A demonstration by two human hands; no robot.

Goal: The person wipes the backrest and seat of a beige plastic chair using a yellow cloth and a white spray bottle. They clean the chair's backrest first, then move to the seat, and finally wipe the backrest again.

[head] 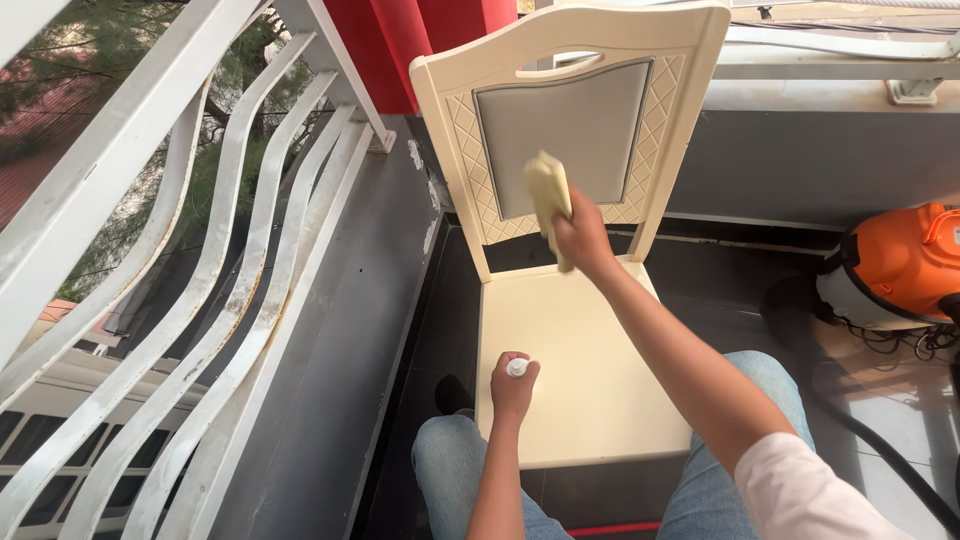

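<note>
A cream wooden chair (580,370) stands in front of me on a dark floor, its back holding a grey padded panel (600,120). My right hand (582,238) is shut on a folded pale yellow cloth (549,198), pressed against the lower part of the grey panel. My left hand (514,385) rests on the front left of the seat, closed around a small white bottle (517,368) whose cap shows between the fingers. My knees in blue jeans flank the chair's front edge.
A white metal balcony railing (200,300) with wavy bars runs along the left. An orange and white vacuum cleaner (895,265) sits at the right with black cords and a hose beside it. A red panel (400,40) stands behind the chair.
</note>
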